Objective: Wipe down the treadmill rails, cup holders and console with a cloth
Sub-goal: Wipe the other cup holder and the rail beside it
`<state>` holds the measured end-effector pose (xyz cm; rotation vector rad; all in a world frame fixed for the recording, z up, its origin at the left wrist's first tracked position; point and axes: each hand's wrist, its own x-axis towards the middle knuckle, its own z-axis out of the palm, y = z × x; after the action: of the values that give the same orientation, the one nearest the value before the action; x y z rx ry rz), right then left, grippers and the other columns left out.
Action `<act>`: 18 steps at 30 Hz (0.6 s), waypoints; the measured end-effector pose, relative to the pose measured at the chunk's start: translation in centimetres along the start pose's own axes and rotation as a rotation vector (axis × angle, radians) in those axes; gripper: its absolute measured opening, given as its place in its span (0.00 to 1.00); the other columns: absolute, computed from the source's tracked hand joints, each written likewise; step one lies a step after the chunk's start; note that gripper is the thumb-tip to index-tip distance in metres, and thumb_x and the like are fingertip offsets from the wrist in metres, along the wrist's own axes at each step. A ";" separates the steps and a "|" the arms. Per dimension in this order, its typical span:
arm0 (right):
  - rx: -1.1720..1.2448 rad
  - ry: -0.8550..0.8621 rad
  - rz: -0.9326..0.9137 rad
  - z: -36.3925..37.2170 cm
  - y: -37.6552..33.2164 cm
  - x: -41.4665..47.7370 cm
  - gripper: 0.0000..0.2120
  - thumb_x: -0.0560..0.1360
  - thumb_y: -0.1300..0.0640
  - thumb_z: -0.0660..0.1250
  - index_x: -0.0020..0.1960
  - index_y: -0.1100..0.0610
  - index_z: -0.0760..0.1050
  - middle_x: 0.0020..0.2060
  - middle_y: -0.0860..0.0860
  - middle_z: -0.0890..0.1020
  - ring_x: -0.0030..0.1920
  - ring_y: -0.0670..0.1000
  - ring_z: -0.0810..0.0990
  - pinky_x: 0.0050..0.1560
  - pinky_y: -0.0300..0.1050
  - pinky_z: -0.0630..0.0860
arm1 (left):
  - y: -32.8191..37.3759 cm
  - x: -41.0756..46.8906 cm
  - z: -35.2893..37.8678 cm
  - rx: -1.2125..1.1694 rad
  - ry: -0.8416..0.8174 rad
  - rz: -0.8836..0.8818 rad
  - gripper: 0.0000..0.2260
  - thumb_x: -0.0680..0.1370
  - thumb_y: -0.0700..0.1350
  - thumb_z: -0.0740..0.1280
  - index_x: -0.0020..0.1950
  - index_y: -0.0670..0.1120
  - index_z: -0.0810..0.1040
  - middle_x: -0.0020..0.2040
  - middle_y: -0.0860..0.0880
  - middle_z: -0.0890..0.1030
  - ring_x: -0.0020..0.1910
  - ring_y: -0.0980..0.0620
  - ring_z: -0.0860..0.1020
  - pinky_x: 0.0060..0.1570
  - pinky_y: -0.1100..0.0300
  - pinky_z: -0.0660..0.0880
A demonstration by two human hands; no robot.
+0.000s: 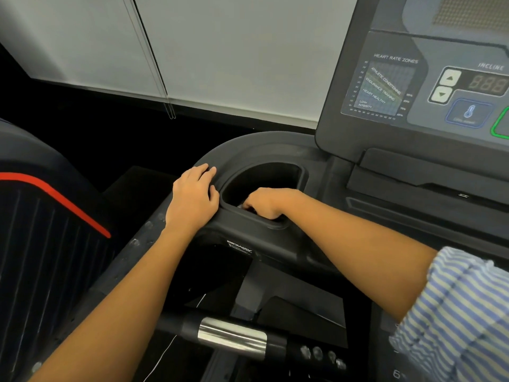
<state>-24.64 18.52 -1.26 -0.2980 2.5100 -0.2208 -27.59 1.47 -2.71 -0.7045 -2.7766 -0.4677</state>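
While my left fingers [204, 172] lie flat on the matte rim [237, 166], my right fingers [250, 202] curl inside the rounded cup holder [275, 175]; what they grasp, I cannot tell.

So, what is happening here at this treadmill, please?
A person is busy at the treadmill's cup holder, which sits left of the console. The left hand rests flat on the rim beside the holder. The right hand reaches over the near edge into the holder with curled fingers. A small pale bit shows at its fingertips. It may be the cloth, but too little is visible to tell. Nothing touches the console.
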 end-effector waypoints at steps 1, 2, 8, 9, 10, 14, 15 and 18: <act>-0.023 -0.027 0.013 -0.1 0.2 -0.3 0.23 0.77 0.67 0.55 0.70 0.54 0.68 0.62 0.55 0.75 0.57 0.57 0.76 0.53 0.46 0.72 | 0.0 0.0 0.0 0.004 -0.001 -0.001 0.19 0.77 0.41 0.62 0.69 0.42 0.70 0.68 0.43 0.71 0.68 0.45 0.67 0.66 0.48 0.62; -0.038 -0.046 0.026 -0.1 0.4 -0.5 0.22 0.77 0.67 0.55 0.69 0.54 0.69 0.61 0.55 0.76 0.56 0.57 0.76 0.51 0.45 0.72 | 0.0 0.0 0.0 0.003 -0.001 -0.002 0.19 0.77 0.41 0.62 0.69 0.42 0.70 0.68 0.43 0.71 0.68 0.45 0.67 0.66 0.48 0.62; 0.029 0.090 0.086 0.2 -0.2 0.4 0.21 0.77 0.68 0.57 0.67 0.57 0.71 0.61 0.58 0.75 0.57 0.59 0.76 0.54 0.48 0.73 | 0.0 0.0 0.0 -0.005 -0.001 -0.008 0.19 0.77 0.41 0.62 0.69 0.42 0.70 0.68 0.43 0.71 0.68 0.45 0.67 0.66 0.48 0.62; 0.043 0.138 0.101 0.2 -0.2 0.7 0.20 0.77 0.67 0.58 0.68 0.57 0.70 0.62 0.58 0.75 0.58 0.59 0.75 0.56 0.49 0.73 | 0.0 0.0 0.0 -0.004 -0.001 -0.006 0.19 0.77 0.41 0.62 0.69 0.42 0.70 0.68 0.43 0.71 0.68 0.45 0.67 0.66 0.48 0.62; 0.052 0.180 0.115 0.3 -0.3 1.0 0.20 0.77 0.66 0.58 0.68 0.57 0.70 0.62 0.58 0.74 0.59 0.59 0.75 0.57 0.50 0.73 | 0.0 -0.1 0.1 -0.001 -0.002 -0.002 0.19 0.77 0.41 0.62 0.69 0.42 0.69 0.68 0.43 0.71 0.68 0.45 0.67 0.66 0.49 0.62; 0.049 0.140 0.078 0.4 -0.2 0.8 0.22 0.77 0.66 0.58 0.70 0.54 0.68 0.62 0.57 0.74 0.59 0.58 0.75 0.59 0.49 0.72 | -0.1 -0.1 0.2 0.003 -0.003 -0.004 0.19 0.78 0.41 0.61 0.69 0.43 0.69 0.68 0.44 0.70 0.69 0.46 0.66 0.67 0.50 0.61; 0.043 0.101 0.046 0.5 -0.1 0.5 0.22 0.77 0.66 0.57 0.69 0.53 0.68 0.62 0.56 0.75 0.58 0.57 0.75 0.59 0.49 0.72 | -0.1 0.0 0.2 0.001 -0.003 -0.005 0.19 0.78 0.41 0.61 0.69 0.43 0.69 0.68 0.44 0.70 0.69 0.46 0.66 0.67 0.49 0.61; 0.015 0.026 0.007 0.3 0.2 0.1 0.21 0.78 0.66 0.56 0.69 0.53 0.69 0.61 0.56 0.76 0.57 0.57 0.75 0.58 0.49 0.73 | 0.0 0.0 0.2 0.001 -0.004 -0.008 0.19 0.78 0.41 0.61 0.69 0.43 0.69 0.68 0.44 0.70 0.69 0.46 0.66 0.67 0.49 0.62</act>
<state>-24.64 18.66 -1.59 -0.2826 2.5334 -0.2418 -27.66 1.52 -2.90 -0.6959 -2.7844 -0.4672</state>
